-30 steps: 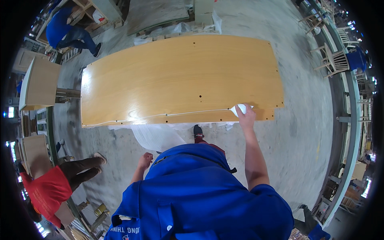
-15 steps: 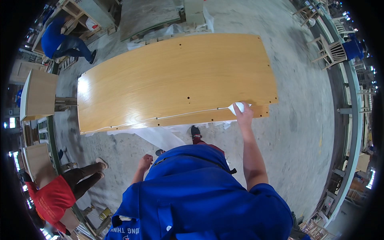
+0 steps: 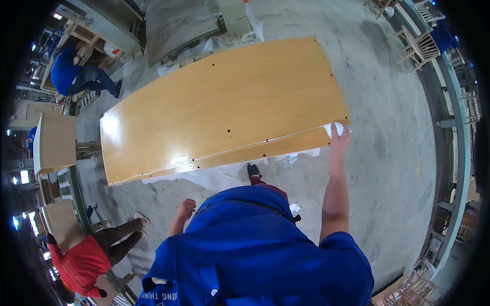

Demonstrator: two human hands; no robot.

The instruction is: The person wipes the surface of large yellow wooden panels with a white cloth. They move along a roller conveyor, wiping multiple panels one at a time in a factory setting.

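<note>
In my right hand (image 3: pixel 341 138) is a white squeeze bottle (image 3: pixel 328 129), tilted with its narrow tip low over the right end of a long yellow-brown wooden panel (image 3: pixel 219 102). My fingers are wrapped round it and hide part of its body. A thin white line of what looks like glue (image 3: pixel 296 135) runs from the tip along the panel's near side to its left end. Several dark holes dot the panel. My left hand (image 3: pixel 186 208) hangs beside my waist, away from the panel, its fingers curled with nothing visible in them.
White sheeting (image 3: pixel 219 176) shows under the panel's near edge, by my shoe (image 3: pixel 253 171). A person in red (image 3: pixel 84 265) is at the lower left, another in blue (image 3: pixel 65 71) at the upper left. Wooden chairs (image 3: pixel 419 48) stand along the right rail.
My right hand has carried the bottle rightward to the panel's right end, and the white line has grown longer behind it. The view has turned slightly. My left hand stays by my waist.
</note>
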